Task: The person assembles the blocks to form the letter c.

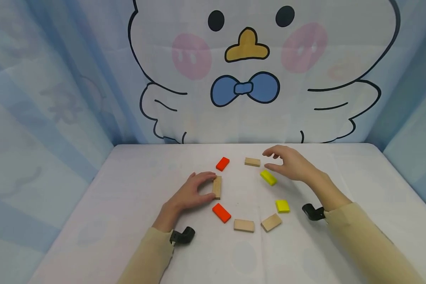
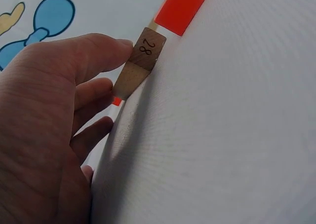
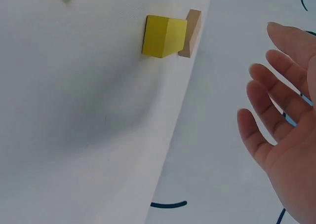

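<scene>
My left hand (image 1: pixel 191 192) holds a plain wooden block (image 1: pixel 217 187) by its two ends, thumb at the near end and fingers at the far end. In the left wrist view the thumb presses against the end of this wooden block (image 2: pixel 143 51), marked "28". My right hand (image 1: pixel 288 162) hovers with parted thumb and fingers and holds nothing. Closest to it are a wooden block (image 1: pixel 252 162) and a yellow block (image 1: pixel 268 178). The right wrist view has the yellow block (image 3: pixel 163 36) in front of the wooden one (image 3: pixel 192 34), apart from the fingers.
The blocks form a loose ring on the white-covered table (image 1: pixel 127 221). Others in it are a far red block (image 1: pixel 222 164), a near red block (image 1: pixel 221 213), a yellow block (image 1: pixel 282 206) and two wooden blocks (image 1: pixel 244 225). A cartoon-printed curtain (image 1: pixel 245 122) hangs behind the table.
</scene>
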A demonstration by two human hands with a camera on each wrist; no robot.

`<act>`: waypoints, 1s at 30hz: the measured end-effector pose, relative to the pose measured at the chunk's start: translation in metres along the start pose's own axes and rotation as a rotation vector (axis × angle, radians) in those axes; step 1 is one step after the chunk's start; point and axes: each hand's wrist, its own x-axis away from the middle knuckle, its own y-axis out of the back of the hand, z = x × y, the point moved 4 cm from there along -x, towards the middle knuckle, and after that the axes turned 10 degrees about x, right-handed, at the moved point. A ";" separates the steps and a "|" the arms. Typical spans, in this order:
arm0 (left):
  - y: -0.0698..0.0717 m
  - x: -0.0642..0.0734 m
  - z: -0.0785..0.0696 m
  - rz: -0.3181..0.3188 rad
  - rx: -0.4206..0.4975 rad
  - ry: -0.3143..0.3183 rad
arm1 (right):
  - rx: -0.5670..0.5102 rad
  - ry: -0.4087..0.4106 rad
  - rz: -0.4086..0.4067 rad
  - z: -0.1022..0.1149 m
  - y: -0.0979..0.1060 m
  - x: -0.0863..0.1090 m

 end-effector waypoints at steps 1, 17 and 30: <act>0.000 -0.001 0.000 0.003 -0.004 0.000 | -0.003 0.001 0.006 0.001 -0.001 -0.004; 0.000 -0.003 0.000 0.004 0.005 -0.030 | -0.103 0.079 0.117 0.024 -0.023 -0.071; 0.002 0.000 -0.001 0.003 0.014 -0.035 | -0.071 0.190 0.249 0.050 -0.052 -0.105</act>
